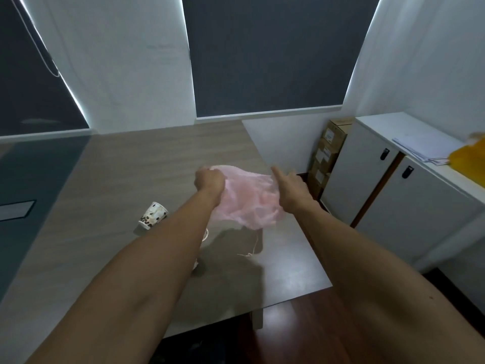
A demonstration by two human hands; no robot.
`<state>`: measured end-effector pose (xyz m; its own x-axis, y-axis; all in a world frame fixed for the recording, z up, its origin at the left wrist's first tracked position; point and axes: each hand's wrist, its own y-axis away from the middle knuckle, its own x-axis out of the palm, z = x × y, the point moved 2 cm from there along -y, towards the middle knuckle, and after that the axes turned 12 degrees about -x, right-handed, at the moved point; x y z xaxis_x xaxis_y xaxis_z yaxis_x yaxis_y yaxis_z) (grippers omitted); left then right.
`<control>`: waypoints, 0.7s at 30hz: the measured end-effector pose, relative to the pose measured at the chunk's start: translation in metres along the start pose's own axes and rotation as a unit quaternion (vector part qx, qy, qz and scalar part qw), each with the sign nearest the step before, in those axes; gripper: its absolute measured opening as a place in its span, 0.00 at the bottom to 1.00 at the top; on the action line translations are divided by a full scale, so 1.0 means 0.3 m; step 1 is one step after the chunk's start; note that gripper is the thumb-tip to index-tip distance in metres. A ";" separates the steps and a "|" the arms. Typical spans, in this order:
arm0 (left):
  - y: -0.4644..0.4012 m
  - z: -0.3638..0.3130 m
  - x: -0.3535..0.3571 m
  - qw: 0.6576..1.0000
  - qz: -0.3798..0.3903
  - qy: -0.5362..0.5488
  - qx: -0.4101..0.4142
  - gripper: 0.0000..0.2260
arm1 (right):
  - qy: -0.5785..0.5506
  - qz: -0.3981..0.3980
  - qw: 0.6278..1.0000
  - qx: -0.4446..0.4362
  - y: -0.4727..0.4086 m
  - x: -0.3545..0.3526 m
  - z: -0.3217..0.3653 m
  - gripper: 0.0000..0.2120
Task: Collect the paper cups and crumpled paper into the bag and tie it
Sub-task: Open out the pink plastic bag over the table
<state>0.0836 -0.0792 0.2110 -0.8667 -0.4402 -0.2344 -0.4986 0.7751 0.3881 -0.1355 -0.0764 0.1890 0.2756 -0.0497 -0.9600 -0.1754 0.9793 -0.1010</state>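
Bag [252, 200], thin pink plastic, held up above the bench [131, 166] between both hands; it hangs slack and looks empty, though the film is too blurred to be sure. Left hand [210, 179] is closed into a fist around the bag's left edge. Right hand [288, 190] grips the right edge, forefinger pointing forward; how the other fingers lie is unclear. Judged stage: mouth being opened, collecting not yet begun, tying still to come. One spotted paper cup [153, 215] lies on its side on the bench, left of the left forearm. A pale scrap [205, 233] shows at the forearm's edge, perhaps another cup or paper; mostly hidden. No crumpled paper plainly seen. Left forearm covers part of the bench, so more items may lie beneath. White cabinet [393, 185] stands to the right with papers [420, 148] and a yellow object [469, 164] on top; cardboard boxes [328, 153] beside it.
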 end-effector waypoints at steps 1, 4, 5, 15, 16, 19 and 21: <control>-0.013 -0.012 -0.010 0.997 0.008 0.065 -0.030 0.17 | 0.032 -0.006 0.998 0.045 0.020 -0.007 -0.028 0.34; -0.025 -0.037 -0.072 0.974 0.003 0.206 -0.099 0.21 | -0.005 0.004 0.982 0.187 0.034 0.000 -0.109 0.14; -0.025 -0.037 -0.091 0.965 -0.004 0.232 -0.123 0.21 | -0.108 -0.021 0.964 0.242 0.046 -0.004 -0.118 0.14; 0.007 0.004 -0.222 0.955 0.123 0.099 -0.251 0.05 | -0.690 0.045 0.670 0.271 0.037 -0.110 -0.024 0.13; -0.007 0.006 -0.235 0.952 0.141 0.092 -0.256 0.03 | -0.721 0.056 0.645 0.248 0.038 -0.116 -0.024 0.14; -0.051 0.022 -0.272 0.939 0.190 0.114 -0.263 0.03 | -0.833 0.041 0.522 0.175 0.043 -0.154 -0.019 0.11; -0.087 0.050 -0.294 0.922 0.199 0.165 -0.288 0.04 | -0.886 -0.023 0.442 0.137 0.041 -0.163 -0.032 0.09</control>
<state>0.1731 -0.0538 0.2082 -0.8909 -0.3606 0.2763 0.0194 0.5774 0.8162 -0.1604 -0.0637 0.2323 0.6235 -0.0765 0.7781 -0.0769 0.9844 0.1584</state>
